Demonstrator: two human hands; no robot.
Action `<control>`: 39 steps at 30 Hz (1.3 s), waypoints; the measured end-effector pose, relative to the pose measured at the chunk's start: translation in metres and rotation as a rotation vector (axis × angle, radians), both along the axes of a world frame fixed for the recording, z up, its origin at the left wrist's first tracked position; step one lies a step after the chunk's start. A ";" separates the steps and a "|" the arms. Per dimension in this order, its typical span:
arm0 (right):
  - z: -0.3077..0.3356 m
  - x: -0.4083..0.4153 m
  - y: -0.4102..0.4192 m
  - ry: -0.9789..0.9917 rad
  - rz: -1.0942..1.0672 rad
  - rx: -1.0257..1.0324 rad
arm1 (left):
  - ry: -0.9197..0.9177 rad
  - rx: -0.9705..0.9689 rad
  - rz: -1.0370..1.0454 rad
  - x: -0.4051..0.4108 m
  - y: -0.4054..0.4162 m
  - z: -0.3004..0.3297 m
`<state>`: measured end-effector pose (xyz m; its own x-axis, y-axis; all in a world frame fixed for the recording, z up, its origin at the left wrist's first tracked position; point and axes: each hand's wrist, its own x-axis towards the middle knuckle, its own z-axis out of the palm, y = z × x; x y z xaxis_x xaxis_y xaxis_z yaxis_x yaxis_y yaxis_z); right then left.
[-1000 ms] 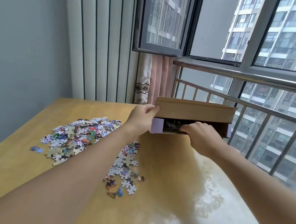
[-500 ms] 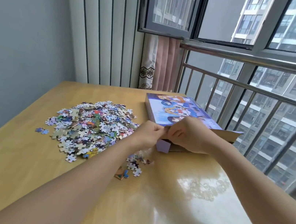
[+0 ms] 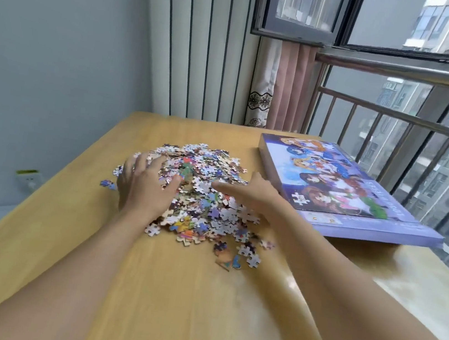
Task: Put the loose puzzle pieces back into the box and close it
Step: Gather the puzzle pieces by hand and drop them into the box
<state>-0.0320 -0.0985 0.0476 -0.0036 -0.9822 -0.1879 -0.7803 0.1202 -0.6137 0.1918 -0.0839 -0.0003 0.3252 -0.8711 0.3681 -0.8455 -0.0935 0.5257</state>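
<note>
The wooden tabletop (image 3: 175, 293) carries everything, with a grey wall on the left grip's side and a railed window (image 3: 400, 114) beyond the right grip. The puzzle box (image 3: 340, 187) lies flat just to the right of the right grip, picture side up, its near end jutting past the tabletop edge toward the railing. The heap of loose puzzle pieces (image 3: 202, 192) sits between the two grips, none of it in the box. The left hand (image 3: 145, 184) rests on the heap's left flank, fingers spread and only lightly bent, pinching nothing. The right hand (image 3: 249, 194) lies against the heap's right side, fingers straight and pointing left across the pieces. A few stray pieces (image 3: 236, 256) lie nearer than both grips. A white wall socket (image 3: 29, 178) sits low, left of the left grip.
</note>
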 end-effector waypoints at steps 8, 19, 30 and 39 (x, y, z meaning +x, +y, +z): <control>-0.005 0.016 -0.007 0.074 0.262 0.018 | 0.235 0.171 -0.040 0.009 -0.011 -0.004; -0.012 0.018 -0.008 0.134 0.336 -0.092 | 0.340 0.069 -0.215 -0.011 -0.001 0.001; -0.019 0.025 -0.013 -0.123 0.335 -0.158 | 0.416 0.064 -0.366 -0.016 -0.002 0.000; -0.027 0.037 -0.014 -0.184 0.249 -0.302 | 0.542 0.035 -0.417 -0.020 0.000 0.002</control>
